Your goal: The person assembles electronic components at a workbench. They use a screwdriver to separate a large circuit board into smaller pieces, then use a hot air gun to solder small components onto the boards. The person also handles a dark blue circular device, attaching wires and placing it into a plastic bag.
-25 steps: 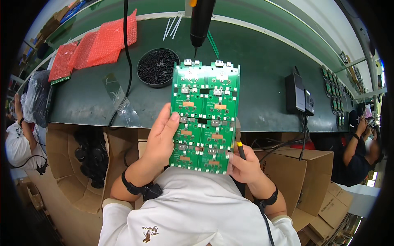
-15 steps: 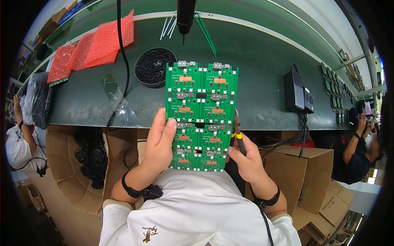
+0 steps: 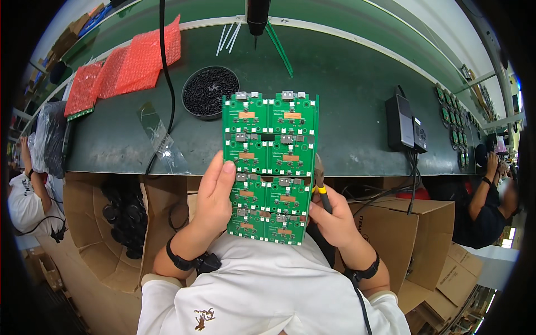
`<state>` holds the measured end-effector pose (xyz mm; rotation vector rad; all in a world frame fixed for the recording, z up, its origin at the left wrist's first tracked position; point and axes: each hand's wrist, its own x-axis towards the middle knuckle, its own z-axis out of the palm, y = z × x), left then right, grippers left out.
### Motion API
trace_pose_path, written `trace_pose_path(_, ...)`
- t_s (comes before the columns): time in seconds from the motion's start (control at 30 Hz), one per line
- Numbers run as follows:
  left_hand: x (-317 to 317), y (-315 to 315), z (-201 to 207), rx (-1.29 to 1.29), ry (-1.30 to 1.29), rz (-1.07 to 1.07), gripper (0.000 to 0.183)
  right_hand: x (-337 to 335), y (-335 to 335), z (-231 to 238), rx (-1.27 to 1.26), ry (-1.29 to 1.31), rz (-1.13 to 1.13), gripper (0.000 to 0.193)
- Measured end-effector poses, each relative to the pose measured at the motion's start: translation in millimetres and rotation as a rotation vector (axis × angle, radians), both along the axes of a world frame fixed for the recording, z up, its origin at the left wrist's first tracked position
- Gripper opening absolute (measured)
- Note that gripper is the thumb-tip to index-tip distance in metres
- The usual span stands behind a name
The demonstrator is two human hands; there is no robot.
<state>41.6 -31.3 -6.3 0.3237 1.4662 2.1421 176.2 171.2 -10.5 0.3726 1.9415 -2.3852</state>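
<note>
A green circuit board panel (image 3: 268, 167), made up of several joined boards with metal connectors, is held up in front of my chest. My left hand (image 3: 215, 192) grips its left edge, thumb on the face and fingers behind. At the right edge, my right hand (image 3: 334, 219) is closed around cutting pliers (image 3: 321, 190) with black and yellow handles. The pliers' jaws point up beside the panel's edge. My right thumb lies close to the panel; whether those fingers also support it is hidden.
A round tray of small black parts (image 3: 210, 92) stands behind the panel, under a hanging screwdriver (image 3: 258, 19). Red bubble wrap (image 3: 134, 58) lies at left, a black-grey device (image 3: 403, 125) at right. Cardboard boxes (image 3: 385, 240) flank me. Other people sit at both sides.
The panel has come slightly toward me and to the left, its top edge now lower. Both hands keep their grip, and the pliers have shifted a little with the right hand.
</note>
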Motion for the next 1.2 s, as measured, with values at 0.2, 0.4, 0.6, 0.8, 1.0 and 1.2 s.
trace_pose_path(0.2,5,-9,7,-0.181,0.301,-0.013,0.033,-4,5,11,0.048,-0.088,-0.079,0.026)
trace_pose_path(0.4,1,-10,1,-0.041,0.08,-0.102,0.033,0,2,-3,-0.525,-0.038,0.035,0.02)
trace_pose_path(0.6,-4,-8,1,0.217,-0.208,-0.077,0.04,-5,11,-5,-0.385,-0.093,0.166,0.027)
trace_pose_path(0.8,-2,-7,1,0.043,0.067,-0.125,0.047,-5,3,12,0.063,-0.035,-0.08,0.03)
trace_pose_path(1.0,3,-16,6,-0.058,0.16,-0.102,0.044,-9,9,17,0.217,-0.077,-0.007,0.032)
trace_pose_path(1.2,7,-18,6,-0.095,0.234,-0.134,0.045,-9,7,16,0.239,-0.101,-0.094,0.023)
